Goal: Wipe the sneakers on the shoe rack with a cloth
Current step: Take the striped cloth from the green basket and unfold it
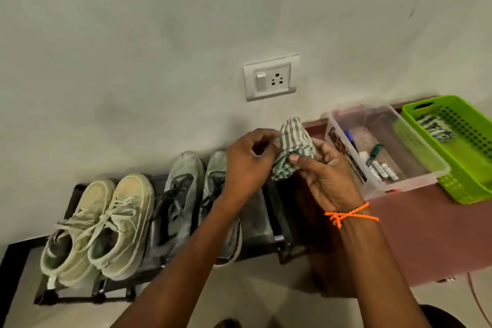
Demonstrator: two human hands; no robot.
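Both forearms reach forward from the bottom edge of the head view and meet above the right end of the shoe rack (277,210). The left hand (249,165) comes in from the lower left with its back to the camera, wrist bent slightly; its fingers (262,134) are curled in, and the thumb and forefinger pinch the upper left edge of the cloth (292,150). The right hand (328,176) comes in from the lower right, with an orange thread (348,214) tied round its wrist. Its fingers are curled round the lower right part of the cloth, the thumb pressed flat against the fabric at the front. The cloth is a bunched, green-and-white striped piece, held in the air between the two hands, above the rack and not touching any shoe.

On the rack, left of the hands, stand two pairs of sneakers with toes toward the wall. The grey sneakers (181,194) are just beside the left forearm, which covers part of the right shoe. The cream sneakers (106,224) stand at the rack's left end, touching each other.

Right of the rack is a reddish table (426,234) carrying a clear plastic box (415,178) and, beside it on the right, a green basket (452,189). A wall socket (271,77) sits on the wall above the hands.
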